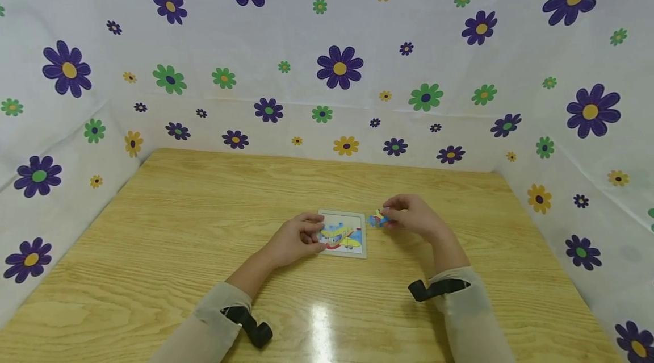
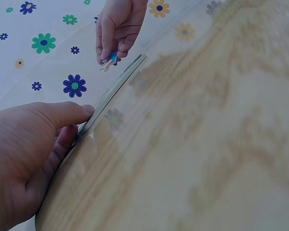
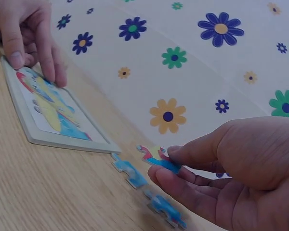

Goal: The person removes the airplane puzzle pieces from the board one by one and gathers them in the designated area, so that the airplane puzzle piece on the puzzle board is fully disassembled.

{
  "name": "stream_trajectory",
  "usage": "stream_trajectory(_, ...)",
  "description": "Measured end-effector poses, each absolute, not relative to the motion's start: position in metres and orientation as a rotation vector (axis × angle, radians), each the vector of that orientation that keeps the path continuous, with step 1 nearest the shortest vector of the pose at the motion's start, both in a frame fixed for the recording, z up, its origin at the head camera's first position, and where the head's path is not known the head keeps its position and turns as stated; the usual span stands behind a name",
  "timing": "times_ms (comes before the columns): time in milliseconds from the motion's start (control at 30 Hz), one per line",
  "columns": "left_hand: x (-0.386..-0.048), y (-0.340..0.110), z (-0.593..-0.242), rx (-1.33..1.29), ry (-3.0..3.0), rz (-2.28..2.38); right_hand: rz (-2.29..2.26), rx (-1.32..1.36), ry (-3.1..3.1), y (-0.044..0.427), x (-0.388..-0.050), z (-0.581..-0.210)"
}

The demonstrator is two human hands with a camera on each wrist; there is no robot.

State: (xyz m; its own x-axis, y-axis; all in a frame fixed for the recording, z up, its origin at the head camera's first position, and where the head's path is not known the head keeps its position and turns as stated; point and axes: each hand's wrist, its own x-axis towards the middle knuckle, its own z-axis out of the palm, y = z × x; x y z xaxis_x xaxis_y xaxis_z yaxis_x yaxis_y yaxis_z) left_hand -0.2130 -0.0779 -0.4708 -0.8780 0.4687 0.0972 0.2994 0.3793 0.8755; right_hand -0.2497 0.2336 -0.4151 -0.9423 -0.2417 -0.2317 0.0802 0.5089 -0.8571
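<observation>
A small square jigsaw tray (image 1: 365, 243) with a pale raised rim lies on the table. Inside it, joined pieces show a yellow airplane (image 1: 349, 242) on blue and white. My left hand (image 1: 293, 241) holds the tray at its left side, thumb and fingers on the rim. To the right of the tray, my right hand (image 1: 415, 218) pinches a puzzle piece (image 3: 159, 159) in red, yellow and blue between thumb and fingertips, just above the table. Beneath that hand, two loose blue pieces (image 3: 128, 172) lie next to the tray's corner, the farther one partly blurred.
The wood-grain table (image 1: 225, 192) extends around the tray on every side. A white flower-printed cloth (image 1: 286, 22) encloses its back and sides. Black wrist straps (image 1: 247, 326) sit over both sleeves.
</observation>
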Motion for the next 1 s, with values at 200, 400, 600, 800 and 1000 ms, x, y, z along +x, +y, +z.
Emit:
stream_trajectory(200,-0.213,-0.077,-0.471,0.689,2.453,1.526,-1.413,-0.106,2.405,0.248,-0.251,-0.417)
stream_trajectory(400,-0.214,-0.078,-0.470,0.700,2.435,1.543,-1.418,-0.108,2.384,0.261,-0.250,-0.416)
stream_trajectory(600,-0.213,-0.077,-0.469,0.700,2.441,1.539,-1.451,-0.080,2.347,0.274,-0.250,-0.413)
stream_trajectory(800,-0.213,-0.078,-0.472,0.692,2.453,1.522,-1.451,-0.056,2.353,0.288,-0.249,-0.417)
stream_trajectory(1000,-0.214,-0.078,-0.473,0.679,2.461,1.511,-1.495,-0.010,2.307,0.300,-0.247,-0.415)
